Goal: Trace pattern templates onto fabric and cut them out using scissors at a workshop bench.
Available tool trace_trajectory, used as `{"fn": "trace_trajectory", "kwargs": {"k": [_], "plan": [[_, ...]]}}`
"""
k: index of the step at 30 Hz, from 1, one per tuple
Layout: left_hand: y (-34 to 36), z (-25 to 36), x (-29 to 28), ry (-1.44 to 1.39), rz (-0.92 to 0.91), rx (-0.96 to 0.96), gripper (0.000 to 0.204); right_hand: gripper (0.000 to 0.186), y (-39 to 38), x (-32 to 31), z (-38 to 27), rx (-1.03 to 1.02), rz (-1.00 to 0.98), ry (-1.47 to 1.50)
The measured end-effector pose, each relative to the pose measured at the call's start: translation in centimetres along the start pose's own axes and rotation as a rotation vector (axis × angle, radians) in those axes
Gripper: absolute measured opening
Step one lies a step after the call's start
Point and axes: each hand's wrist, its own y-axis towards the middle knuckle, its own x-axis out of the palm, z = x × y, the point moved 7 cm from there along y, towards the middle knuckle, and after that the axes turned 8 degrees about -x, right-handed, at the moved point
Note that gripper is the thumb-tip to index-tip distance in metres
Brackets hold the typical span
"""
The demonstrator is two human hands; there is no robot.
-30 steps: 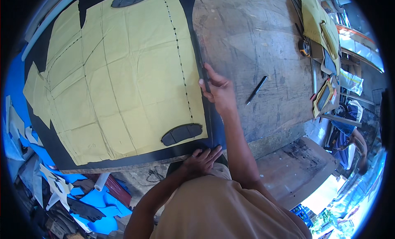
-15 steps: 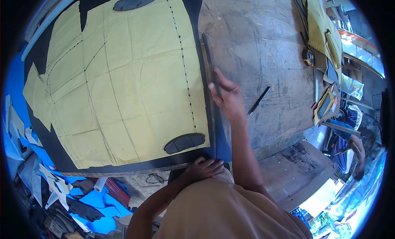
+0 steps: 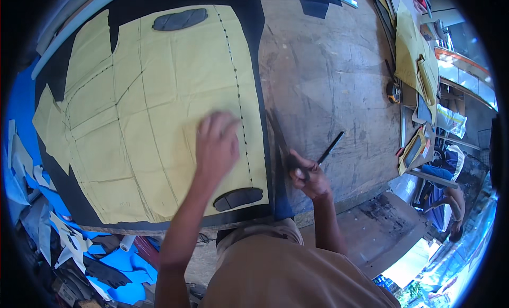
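My right hand (image 3: 312, 178) is closed round the handle of dark scissors (image 3: 278, 132), whose blades point away from me at the right edge of the black material (image 3: 261, 103). Over the yellow paper pattern (image 3: 169, 106) hovers my left hand (image 3: 217, 146), smeared by motion, so its fingers are unclear. Pen lines and a dotted line mark the pattern, which lies on the black material. Two dark curved blocks like brake pads rest on it, a near block (image 3: 238, 199) and a far block (image 3: 180, 19). A black pen (image 3: 331, 148) lies just right of the scissors.
The worn wooden table (image 3: 339, 96) extends to the right. A tape measure (image 3: 393, 91) and folded yellow paper (image 3: 413, 53) lie along its right side. Blue and grey scraps (image 3: 122, 265) cover the floor at lower left. A person (image 3: 450, 204) is at far right.
My right hand has taken hold of the scissors by the handle and drawn them toward me. My left hand has risen from the table's near edge to over the pattern.
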Motion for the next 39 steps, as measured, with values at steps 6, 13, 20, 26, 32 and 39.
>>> {"fn": "trace_trajectory", "kwargs": {"k": [6,13,20,26,32,39], "plan": [[13.4,-5.5,2.4,0.196,0.006,0.075,0.025,0.062,3.8,2.3,0.0,-0.007,0.094,-0.122],[18.1,-7.1,4.5,0.140,-0.007,0.075,0.023,0.065,7.1,2.6,-0.8,-0.059,0.103,-0.232],[18.7,-7.7,3.9,0.023,0.073,0.086,0.022,0.071,9.7,5.3,-1.4,-0.147,0.201,-0.476],[18.5,-8.3,4.1,0.018,0.075,0.078,0.021,0.076,9.5,6.4,-1.4,-0.173,0.271,-0.580],[18.6,-8.4,4.1,0.010,0.077,0.079,0.020,0.077,10.1,6.5,-1.4,-0.207,0.293,-0.574],[18.5,-8.5,4.1,0.012,0.086,0.073,0.020,0.076,10.6,7.2,-1.6,-0.240,0.310,-0.627]]}}
